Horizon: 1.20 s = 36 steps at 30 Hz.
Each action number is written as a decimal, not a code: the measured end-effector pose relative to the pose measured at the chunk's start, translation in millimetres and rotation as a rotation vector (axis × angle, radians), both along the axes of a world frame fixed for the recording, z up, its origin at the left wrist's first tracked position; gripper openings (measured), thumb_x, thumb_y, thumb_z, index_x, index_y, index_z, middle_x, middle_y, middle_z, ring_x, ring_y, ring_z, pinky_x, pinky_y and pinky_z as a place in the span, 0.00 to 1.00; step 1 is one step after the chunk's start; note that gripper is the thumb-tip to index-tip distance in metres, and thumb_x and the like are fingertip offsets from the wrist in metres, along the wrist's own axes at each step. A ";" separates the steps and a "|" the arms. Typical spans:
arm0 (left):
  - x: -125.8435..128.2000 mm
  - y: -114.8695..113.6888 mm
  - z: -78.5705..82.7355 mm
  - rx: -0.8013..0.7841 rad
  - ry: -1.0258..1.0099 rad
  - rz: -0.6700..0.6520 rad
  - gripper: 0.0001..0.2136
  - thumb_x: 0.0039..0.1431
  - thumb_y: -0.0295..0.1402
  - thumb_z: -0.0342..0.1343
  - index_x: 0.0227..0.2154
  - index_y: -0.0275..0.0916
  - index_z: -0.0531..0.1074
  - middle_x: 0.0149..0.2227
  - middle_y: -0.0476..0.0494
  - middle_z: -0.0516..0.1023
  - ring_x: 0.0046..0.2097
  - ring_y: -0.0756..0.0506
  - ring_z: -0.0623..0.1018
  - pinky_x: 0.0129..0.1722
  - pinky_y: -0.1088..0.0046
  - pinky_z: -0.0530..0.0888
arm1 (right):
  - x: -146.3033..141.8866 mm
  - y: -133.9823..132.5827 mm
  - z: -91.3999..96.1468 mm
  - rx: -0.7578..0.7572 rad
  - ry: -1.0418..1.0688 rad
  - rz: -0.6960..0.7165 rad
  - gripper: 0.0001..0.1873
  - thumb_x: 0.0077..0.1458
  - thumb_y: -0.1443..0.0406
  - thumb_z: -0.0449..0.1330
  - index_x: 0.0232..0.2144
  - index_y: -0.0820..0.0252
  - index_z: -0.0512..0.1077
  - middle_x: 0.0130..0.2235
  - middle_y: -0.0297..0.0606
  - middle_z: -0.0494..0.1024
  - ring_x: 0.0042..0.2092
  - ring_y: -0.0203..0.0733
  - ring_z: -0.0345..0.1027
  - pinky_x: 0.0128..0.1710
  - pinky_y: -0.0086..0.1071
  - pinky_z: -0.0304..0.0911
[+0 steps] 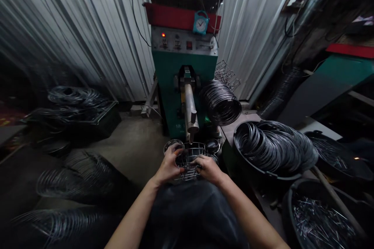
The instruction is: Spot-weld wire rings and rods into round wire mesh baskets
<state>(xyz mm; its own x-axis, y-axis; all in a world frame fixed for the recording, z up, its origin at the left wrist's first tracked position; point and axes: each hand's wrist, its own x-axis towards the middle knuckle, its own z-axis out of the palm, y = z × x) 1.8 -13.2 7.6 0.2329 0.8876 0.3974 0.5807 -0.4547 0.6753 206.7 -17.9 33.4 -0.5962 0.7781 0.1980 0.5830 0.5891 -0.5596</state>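
Note:
A small round wire basket (pixel 198 148) of metal rods sits low in front of me, just above my dark-covered lap. My left hand (pixel 172 163) grips its left side, thumb and fingers curled in. On the right side, my right hand (pixel 207 168) has its fingers bent over the wires; the fingertips are partly blurred. Just beyond the basket is the tip of a metal electrode arm (pixel 191 109), which juts from a green welding machine (pixel 165 81). Metal rings (pixel 212 146) lie close to the basket's right side.
A coil of wire rings (pixel 220 103) hangs right of the machine. Farther right stand a tub (pixel 254 163) heaped with rings and a bin (pixel 289 210) of short rods. At left are a crate (pixel 108 118) of wire hoops and stacked wire pieces (pixel 73 179). A clock (pixel 200 22) hangs on the machine.

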 end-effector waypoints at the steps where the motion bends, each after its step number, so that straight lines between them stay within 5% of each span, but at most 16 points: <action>1: -0.5 4.0 0.8 -0.003 -0.008 0.004 0.27 0.35 0.30 0.67 0.44 0.41 0.71 0.54 0.39 0.62 0.57 0.37 0.64 0.56 0.55 0.64 | -1.4 4.0 2.3 0.006 -0.010 -0.008 0.17 0.46 0.79 0.58 0.39 0.61 0.73 0.39 0.40 0.76 0.42 0.40 0.71 0.42 0.30 0.65; 17: 3.9 32.6 2.7 -0.067 -0.016 0.141 0.26 0.34 0.34 0.67 0.43 0.43 0.73 0.51 0.42 0.64 0.54 0.38 0.66 0.54 0.57 0.65 | -12.1 31.8 11.1 0.009 -0.028 -0.137 0.13 0.49 0.77 0.58 0.35 0.60 0.73 0.39 0.39 0.76 0.42 0.40 0.70 0.42 0.29 0.63; 21: 2.8 41.0 1.3 -0.098 -0.061 0.142 0.29 0.30 0.37 0.69 0.42 0.43 0.73 0.51 0.42 0.64 0.54 0.37 0.66 0.54 0.56 0.64 | -11.0 26.8 10.7 -0.002 0.245 -0.263 0.11 0.50 0.70 0.60 0.38 0.58 0.72 0.40 0.39 0.75 0.42 0.41 0.69 0.45 0.32 0.63; 25: 3.2 43.9 4.1 -0.090 -0.055 0.169 0.29 0.29 0.33 0.69 0.42 0.43 0.73 0.51 0.43 0.65 0.54 0.37 0.66 0.54 0.56 0.64 | 8.4 -1.1 -20.5 -0.311 0.688 -0.563 0.16 0.48 0.57 0.59 0.38 0.62 0.69 0.31 0.37 0.74 0.32 0.41 0.69 0.32 0.32 0.66; 28: 3.5 50.4 7.6 -0.107 -0.043 0.199 0.29 0.29 0.32 0.68 0.42 0.42 0.74 0.51 0.42 0.64 0.54 0.37 0.66 0.54 0.57 0.64 | 27.1 -30.4 -61.2 -0.537 0.790 -0.687 0.20 0.48 0.52 0.54 0.36 0.62 0.68 0.27 0.37 0.73 0.26 0.40 0.67 0.26 0.33 0.65; 32: 2.5 59.6 7.4 -0.137 -0.045 0.220 0.29 0.29 0.33 0.69 0.42 0.41 0.74 0.50 0.41 0.64 0.54 0.37 0.67 0.55 0.59 0.64 | 46.4 -68.9 -111.6 -0.324 0.638 -0.754 0.19 0.50 0.51 0.52 0.39 0.57 0.66 0.35 0.43 0.75 0.39 0.48 0.71 0.41 0.41 0.66; 36: 2.8 62.4 6.2 -0.103 -0.063 0.221 0.29 0.29 0.35 0.69 0.42 0.43 0.74 0.50 0.43 0.65 0.53 0.38 0.67 0.54 0.58 0.64 | 58.1 -83.7 -127.7 -0.262 0.625 -0.823 0.16 0.53 0.49 0.50 0.35 0.53 0.63 0.35 0.41 0.75 0.37 0.47 0.72 0.39 0.41 0.68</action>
<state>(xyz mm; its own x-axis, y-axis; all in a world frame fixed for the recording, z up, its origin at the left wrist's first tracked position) 4.6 49.2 13.8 0.0066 0.9508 0.3097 0.6136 -0.2484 0.7495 264.8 -101.7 -94.3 0.2823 0.9577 0.0551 0.3120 -0.0374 -0.9493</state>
